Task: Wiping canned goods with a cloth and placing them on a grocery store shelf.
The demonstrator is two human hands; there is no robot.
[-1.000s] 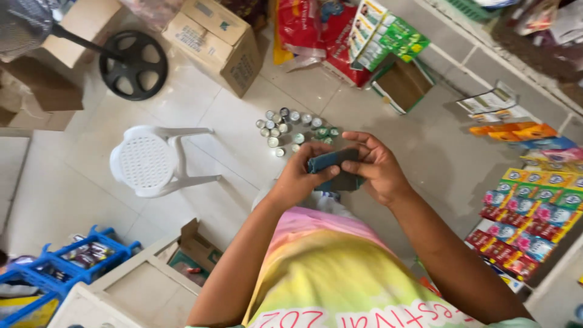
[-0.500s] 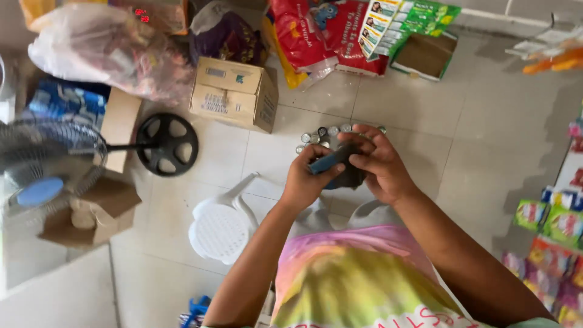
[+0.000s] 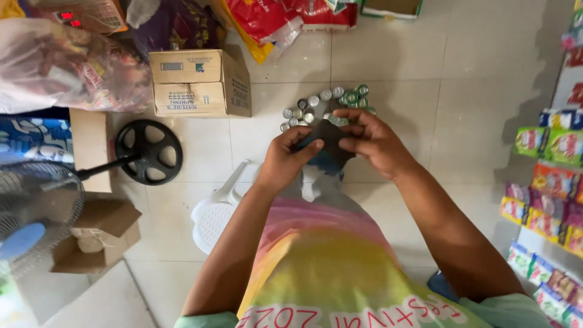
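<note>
- On the tiled floor [image 3: 425, 91], the widest item, a cardboard box [image 3: 200, 82] is seen upper left, with a black fan base [image 3: 149, 152] below it and a white plastic stool [image 3: 218, 209] nearer the person.
- A cluster of cans [image 3: 328, 103] is stood on the floor just beyond the hands, tops up, close together.
- A dark wallet-like pouch [image 3: 328, 146] is held in mid-air above the floor, between both hands, directly over the near edge of the cans.
- Left hand [image 3: 285, 161]: closed on the pouch's left side, thumb laid over the top, fingers curled under.
- Right hand [image 3: 376, 143]: pinched on the pouch's right edge, fingers pressed on top, thumb beneath; exact contact underneath is hidden.
- Risk: the pouch is gripped only at its edges, so a slip could be caused if either pinch is loosened; it would likely be dropped onto the cans and some could be knocked over.
- Risk: small contents, if any, could be spilled should the pouch be tilted while opened; its opening cannot be made out.
</note>
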